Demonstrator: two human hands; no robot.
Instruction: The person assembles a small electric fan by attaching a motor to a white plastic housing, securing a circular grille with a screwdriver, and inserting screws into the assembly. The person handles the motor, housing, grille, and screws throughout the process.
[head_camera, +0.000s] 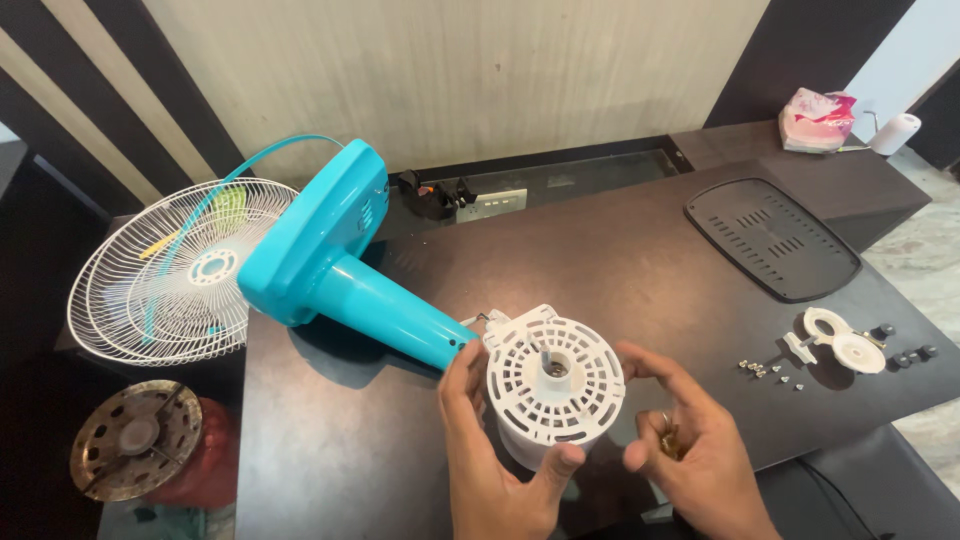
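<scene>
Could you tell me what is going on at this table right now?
A person has a table fan in pieces on a dark table. Their left hand grips the white motor housing, which sits at the end of the turquoise fan stand lying on its side. The right hand hovers beside the housing, holding something small and brass-coloured. The white wire guards lie at the left; a black base plate, white plastic parts and small screws lie at the right.
</scene>
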